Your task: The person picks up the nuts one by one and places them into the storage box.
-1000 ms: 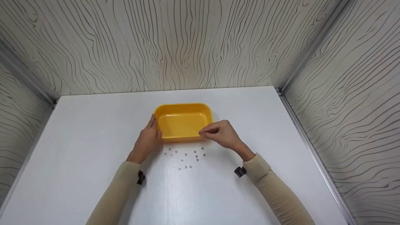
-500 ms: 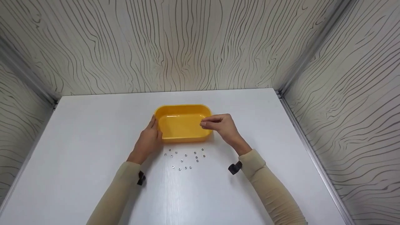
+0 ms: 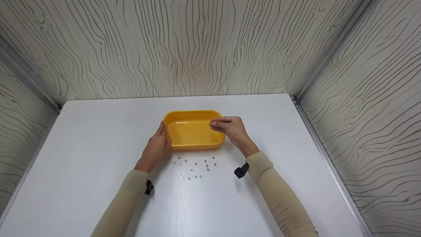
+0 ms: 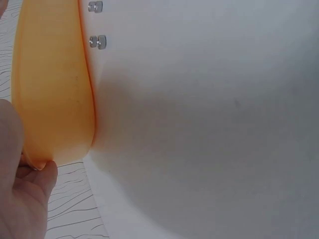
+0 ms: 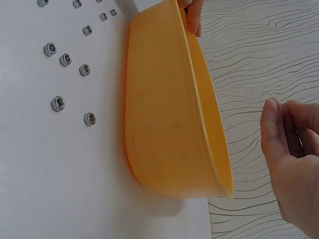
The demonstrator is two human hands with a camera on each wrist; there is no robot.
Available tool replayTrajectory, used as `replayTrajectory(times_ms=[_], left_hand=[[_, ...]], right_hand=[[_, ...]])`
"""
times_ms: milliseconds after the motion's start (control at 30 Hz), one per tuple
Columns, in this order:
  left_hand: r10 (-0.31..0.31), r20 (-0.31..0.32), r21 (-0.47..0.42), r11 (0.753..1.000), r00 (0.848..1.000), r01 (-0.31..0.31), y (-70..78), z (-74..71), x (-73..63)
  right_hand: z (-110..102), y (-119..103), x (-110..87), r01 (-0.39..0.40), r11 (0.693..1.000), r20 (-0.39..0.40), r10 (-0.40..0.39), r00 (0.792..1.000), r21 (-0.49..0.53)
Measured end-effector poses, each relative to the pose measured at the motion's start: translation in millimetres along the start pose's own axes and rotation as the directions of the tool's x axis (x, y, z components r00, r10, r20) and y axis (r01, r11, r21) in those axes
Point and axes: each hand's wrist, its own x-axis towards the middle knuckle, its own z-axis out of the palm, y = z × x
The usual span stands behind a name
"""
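A yellow plastic tray (image 3: 192,132) sits on the white table, with bare floor visible inside it. My left hand (image 3: 155,148) grips its left end, fingers and thumb at the rim; in the left wrist view the thumb (image 4: 46,177) shows at the tray's corner. My right hand (image 3: 232,128) is over the tray's right end, thumb and fingertips pinched together. The right wrist view shows this hand (image 5: 294,144) raised past the rim, with a tiny grey bit of a nut between the fingertips, mostly hidden. Several small metal nuts (image 3: 195,163) lie in front of the tray.
More of the nuts (image 5: 58,103) stand out close to the tray's near wall in the right wrist view. The white table (image 3: 98,131) is bounded by wood-patterned panels (image 3: 184,49) at the back and both sides.
My right hand has risen from the tray's near right corner, moving away from me to over its right end, still pinched. My left hand and the loose nuts have stayed put.
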Motion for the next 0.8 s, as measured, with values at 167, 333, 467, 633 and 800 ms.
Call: replayTrajectory(times_ms=[167,333,467,633,800], left_hand=[[0.000,0.004,0.002,1.000,1.000,0.000,0.7,-0.3,0.1],[-0.005,0.007,-0.006,1.000,1.000,0.005,0.1,-1.1,0.2],[-0.024,0.019,-0.020,1.000,1.000,0.025,0.9,-2.0,1.4],[-0.029,0.005,-0.022,0.999,1.000,0.029,0.7,-1.3,0.8],[-0.015,-0.019,0.004,1.000,1.000,0.015,0.2,1.0,0.0]], right_hand=[[1.7,2.1,7.8,-0.040,0.999,-0.030,0.040,0.999,0.005],[3.1,4.8,15.8,-0.082,0.996,-0.077,0.080,0.994,-0.020],[3.4,7.8,21.5,-0.105,0.993,-0.111,0.100,0.989,-0.044],[6.1,12.6,24.5,-0.127,0.989,-0.135,0.117,0.984,-0.074],[10.5,16.1,25.6,-0.120,0.989,-0.128,0.109,0.986,-0.081]])
